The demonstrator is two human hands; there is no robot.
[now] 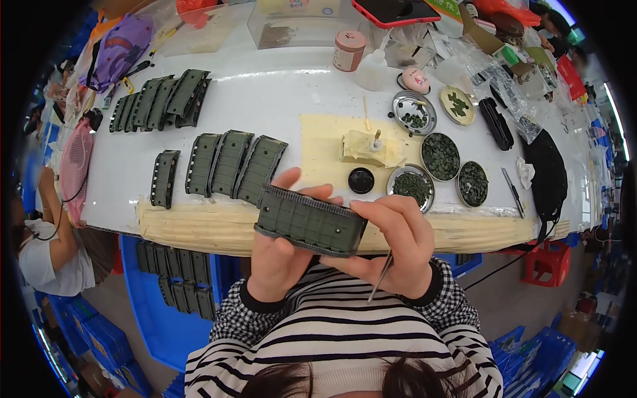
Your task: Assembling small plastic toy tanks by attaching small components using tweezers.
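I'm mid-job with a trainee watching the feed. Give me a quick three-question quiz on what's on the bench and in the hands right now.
1. True or false: both hands, left hand and right hand, grip the green panel.
2. What thin tool does the right hand also hold? A) tweezers B) scissors C) brush
3. Where do the round dishes of small green parts lie: left or right of the flat-lying panels on the table?

Key: 1 true. 2 A. 3 right.
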